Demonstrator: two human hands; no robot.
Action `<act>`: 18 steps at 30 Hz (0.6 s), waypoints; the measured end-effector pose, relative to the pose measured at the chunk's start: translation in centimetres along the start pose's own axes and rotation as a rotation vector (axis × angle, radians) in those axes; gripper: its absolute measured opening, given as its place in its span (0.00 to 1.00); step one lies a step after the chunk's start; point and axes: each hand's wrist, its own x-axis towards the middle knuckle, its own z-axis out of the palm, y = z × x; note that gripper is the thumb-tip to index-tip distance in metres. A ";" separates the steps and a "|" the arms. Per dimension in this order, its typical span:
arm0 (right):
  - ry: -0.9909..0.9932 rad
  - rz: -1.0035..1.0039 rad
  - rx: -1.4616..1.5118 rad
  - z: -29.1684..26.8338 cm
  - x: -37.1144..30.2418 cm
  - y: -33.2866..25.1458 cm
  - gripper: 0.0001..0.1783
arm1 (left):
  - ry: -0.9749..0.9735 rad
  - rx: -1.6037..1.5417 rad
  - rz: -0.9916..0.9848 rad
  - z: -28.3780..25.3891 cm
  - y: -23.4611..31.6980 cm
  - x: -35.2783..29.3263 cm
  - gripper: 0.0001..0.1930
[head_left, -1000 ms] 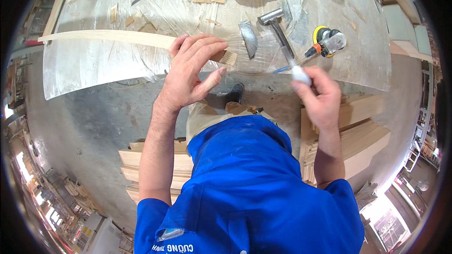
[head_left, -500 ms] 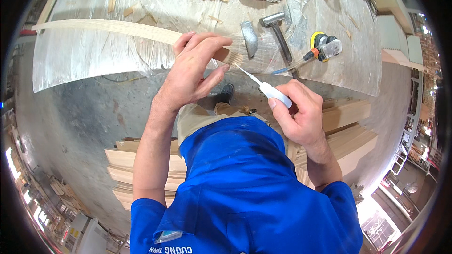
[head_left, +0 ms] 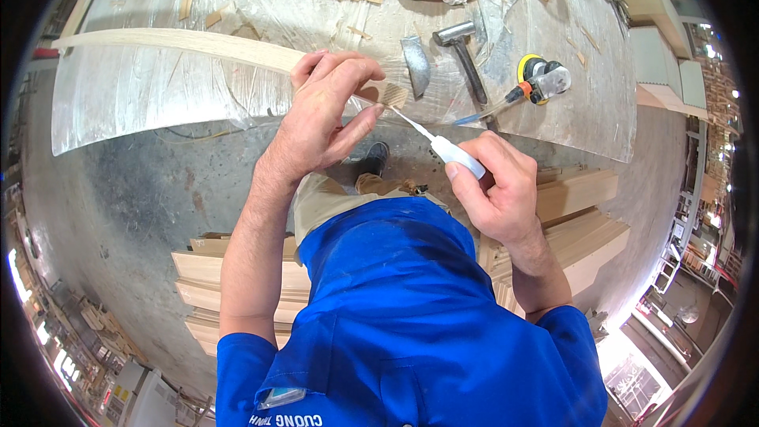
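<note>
Swung inward and nearer the body since a second ago, a worker's right hand (head_left: 502, 190) is now bringing a slim white bottle (head_left: 457, 156) up to the end of a pale wooden strip (head_left: 198, 45). That hand is closing around the bottle's body, with its thumb lying along the near side. The bottle's thin nozzle (head_left: 415, 126) is pointing up and to the left, its tip meeting or almost meeting the strip's right end (head_left: 398, 95); actual contact is too fine to tell. The left hand (head_left: 324, 115) is gripping the strip just short of that end, fingers curling over the top and thumb sitting below, though whether the thumb is pressing on the wood cannot be told. The strip is running lengthwise from the upper left down toward the right, along the near side of a plastic-covered table (head_left: 118, 103). Its end is lying up and to the left of the right hand, with the left hand far nearer to it and only the bottle bridging the gap. A hammer (head_left: 470, 67) and a yellow-and-black sander (head_left: 544, 81) are resting beyond, to the right.
</note>
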 end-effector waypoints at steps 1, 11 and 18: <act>0.001 0.001 0.005 0.0 0.1 0.0 0.06 | -0.003 -0.011 -0.008 0.0 0.0 0.0 0.24; -0.006 -0.020 0.008 0.2 0.6 0.2 0.06 | -0.019 -0.013 -0.010 -0.2 -0.1 0.2 0.27; -0.021 0.006 0.006 0.0 0.9 0.1 0.06 | -0.034 -0.040 -0.024 -0.2 -0.2 0.4 0.28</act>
